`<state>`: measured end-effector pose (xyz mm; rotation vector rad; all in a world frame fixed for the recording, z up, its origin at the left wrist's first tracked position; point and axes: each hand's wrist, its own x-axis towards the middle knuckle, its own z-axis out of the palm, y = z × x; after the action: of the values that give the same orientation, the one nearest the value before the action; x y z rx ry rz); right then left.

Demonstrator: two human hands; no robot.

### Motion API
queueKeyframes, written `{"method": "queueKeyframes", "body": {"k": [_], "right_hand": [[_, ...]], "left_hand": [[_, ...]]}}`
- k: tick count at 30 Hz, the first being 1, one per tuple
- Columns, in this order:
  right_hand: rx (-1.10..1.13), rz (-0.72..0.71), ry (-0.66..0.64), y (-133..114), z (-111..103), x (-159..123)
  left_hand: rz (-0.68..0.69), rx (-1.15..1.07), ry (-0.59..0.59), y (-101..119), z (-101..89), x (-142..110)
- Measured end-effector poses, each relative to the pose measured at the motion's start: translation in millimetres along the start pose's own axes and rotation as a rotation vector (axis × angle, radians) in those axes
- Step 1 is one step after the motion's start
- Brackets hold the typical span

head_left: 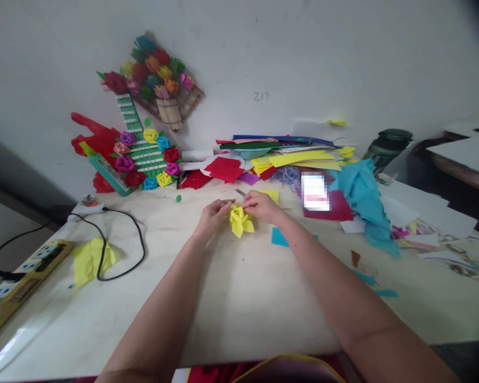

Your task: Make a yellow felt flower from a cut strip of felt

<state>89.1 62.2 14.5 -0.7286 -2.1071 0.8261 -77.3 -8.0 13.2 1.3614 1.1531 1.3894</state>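
Between my hands, just above the middle of the table, is a yellow paper flower (240,221) with folded petals pointing down. My left hand (213,217) pinches its left side with the fingers pressed together. On the upper right, the fingertips of my right hand (262,206) close on the same flower. Just behind the hands lies a pair of scissors (240,192), its tips showing. A yellow paper piece (272,196) sits behind my right hand, and a blue paper piece (280,237) lies partly under my right forearm.
At left are a power strip (32,271), a looping black cable (143,234) and crumpled yellow paper (90,260). A paper-flower guitar (147,154) leans on the wall beside a green bottle (110,174). Stacked coloured paper (299,158), blue crepe paper (359,186) and a dark flask (389,149) stand behind.
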Motion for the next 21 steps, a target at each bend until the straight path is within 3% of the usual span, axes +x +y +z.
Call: {"method": "queueKeyframes", "body": {"k": [21], "right_hand": [[-0.011, -0.119, -0.02, 0.7, -0.3, -1.4]], "left_hand": [[-0.07, -0.077, 0.004, 2.7, -0.1, 0.3]]}}
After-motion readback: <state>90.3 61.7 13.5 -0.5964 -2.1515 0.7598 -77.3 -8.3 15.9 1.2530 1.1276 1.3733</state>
